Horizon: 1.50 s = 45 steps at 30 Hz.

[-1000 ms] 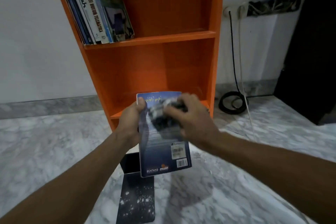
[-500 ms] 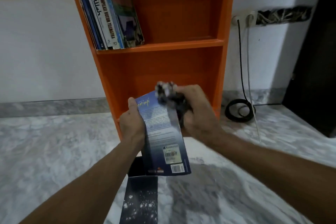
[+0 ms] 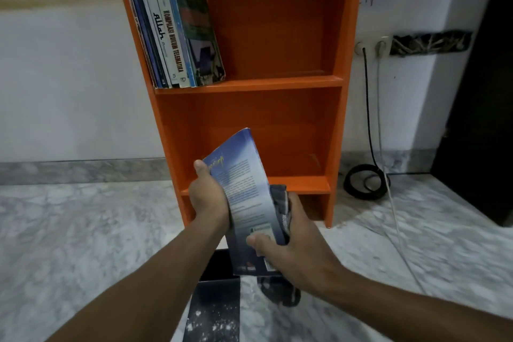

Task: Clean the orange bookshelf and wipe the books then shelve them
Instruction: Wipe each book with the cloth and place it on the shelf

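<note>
I hold a blue paperback book (image 3: pixel 244 183) upright in front of the orange bookshelf (image 3: pixel 341 108). My left hand (image 3: pixel 208 200) grips its left edge, thumb on the cover. My right hand (image 3: pixel 288 247) grips the book's lower right part together with a dark grey cloth (image 3: pixel 281 204), which hangs out below the hand. Several books (image 3: pixel 177 33) lean on the left side of the upper shelf. The lower shelves are bare.
A black book (image 3: pixel 213 311) lies on the marble floor under my arms. A coiled black cable (image 3: pixel 366 182) and a white cord (image 3: pixel 394 214) run from wall sockets (image 3: pixel 372 47) right of the shelf. A dark door (image 3: pixel 483 91) stands at far right.
My right hand with the cloth has slid from the book's top down its right edge to the lower part. The book has turned more edge-on, and the view has tilted upward.
</note>
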Each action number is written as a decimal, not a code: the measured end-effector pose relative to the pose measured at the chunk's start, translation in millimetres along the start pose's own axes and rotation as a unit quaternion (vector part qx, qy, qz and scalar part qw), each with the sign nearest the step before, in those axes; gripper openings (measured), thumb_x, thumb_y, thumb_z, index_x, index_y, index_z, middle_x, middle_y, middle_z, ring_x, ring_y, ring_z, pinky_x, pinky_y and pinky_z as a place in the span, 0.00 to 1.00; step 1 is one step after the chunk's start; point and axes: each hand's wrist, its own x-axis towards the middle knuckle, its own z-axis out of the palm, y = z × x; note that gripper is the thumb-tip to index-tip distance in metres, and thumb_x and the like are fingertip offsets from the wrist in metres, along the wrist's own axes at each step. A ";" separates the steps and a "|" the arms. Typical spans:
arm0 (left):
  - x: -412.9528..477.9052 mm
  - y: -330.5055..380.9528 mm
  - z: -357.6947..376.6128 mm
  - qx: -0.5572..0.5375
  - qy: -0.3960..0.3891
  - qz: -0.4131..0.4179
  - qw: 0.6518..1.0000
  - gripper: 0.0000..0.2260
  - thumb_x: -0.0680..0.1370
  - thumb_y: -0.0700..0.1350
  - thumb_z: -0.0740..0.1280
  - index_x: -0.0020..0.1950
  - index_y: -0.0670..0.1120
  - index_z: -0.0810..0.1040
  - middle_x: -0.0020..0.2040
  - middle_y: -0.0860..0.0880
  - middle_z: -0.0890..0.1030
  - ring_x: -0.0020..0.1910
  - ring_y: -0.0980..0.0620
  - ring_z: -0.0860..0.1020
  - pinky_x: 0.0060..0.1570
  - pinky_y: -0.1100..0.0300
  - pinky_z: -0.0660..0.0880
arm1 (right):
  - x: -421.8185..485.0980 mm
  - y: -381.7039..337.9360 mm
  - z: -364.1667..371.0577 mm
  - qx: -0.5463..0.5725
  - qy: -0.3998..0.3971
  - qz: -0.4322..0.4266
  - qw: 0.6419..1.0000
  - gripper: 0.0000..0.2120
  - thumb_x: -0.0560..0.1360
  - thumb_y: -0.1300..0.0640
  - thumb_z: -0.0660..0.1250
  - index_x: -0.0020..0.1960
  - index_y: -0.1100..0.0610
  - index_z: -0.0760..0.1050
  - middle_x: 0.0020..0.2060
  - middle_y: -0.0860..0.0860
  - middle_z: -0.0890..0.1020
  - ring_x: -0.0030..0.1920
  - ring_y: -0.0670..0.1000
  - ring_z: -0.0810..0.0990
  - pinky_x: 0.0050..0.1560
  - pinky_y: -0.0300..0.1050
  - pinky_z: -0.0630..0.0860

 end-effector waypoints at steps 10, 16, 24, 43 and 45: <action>-49.8 39.1 32.1 -0.029 -0.289 -0.197 0.937 0.45 0.68 0.70 0.68 0.76 0.45 0.62 0.69 0.37 0.73 0.64 0.32 0.74 0.58 0.37 0.73 | 22.2 25.0 -14.6 -0.330 0.094 -0.111 0.933 0.16 0.72 0.58 0.67 0.57 0.51 0.67 0.45 0.47 0.71 0.43 0.50 0.71 0.41 0.44 0.69; -33.6 34.5 22.3 -0.031 -0.213 -0.171 0.962 0.15 0.83 0.54 0.61 0.50 0.42 0.75 0.41 0.42 0.81 0.40 0.40 0.80 0.40 0.46 0.78 | -6.3 11.0 -20.3 -0.313 -0.043 -0.156 0.936 0.08 0.76 0.55 0.63 0.53 0.51 0.67 0.45 0.47 0.73 0.42 0.47 0.72 0.41 0.50 0.73; -20.0 25.7 0.9 -0.011 -0.309 -0.211 0.927 0.30 0.80 0.65 0.56 0.58 0.38 0.78 0.56 0.36 0.82 0.52 0.37 0.82 0.52 0.42 0.76 | 54.6 -28.6 -66.3 -0.371 0.129 -0.213 0.895 0.24 0.71 0.55 0.64 0.67 0.50 0.75 0.42 0.48 0.73 0.41 0.46 0.71 0.41 0.39 0.71; -14.1 23.3 -4.1 -0.003 -0.378 -0.171 0.910 0.27 0.83 0.61 0.51 0.59 0.41 0.78 0.54 0.38 0.84 0.49 0.41 0.83 0.53 0.46 0.78 | 87.5 -18.9 -40.4 -0.433 0.163 -0.204 0.863 0.22 0.69 0.61 0.64 0.63 0.57 0.77 0.46 0.57 0.76 0.43 0.57 0.73 0.43 0.50 0.73; -17.0 22.6 -0.4 -0.008 -0.386 -0.163 0.908 0.26 0.83 0.60 0.51 0.53 0.41 0.79 0.44 0.40 0.85 0.39 0.44 0.85 0.39 0.53 0.81 | 71.2 -3.8 -14.6 -0.430 0.130 -0.193 0.873 0.23 0.70 0.64 0.68 0.65 0.56 0.75 0.52 0.55 0.75 0.47 0.52 0.70 0.46 0.47 0.73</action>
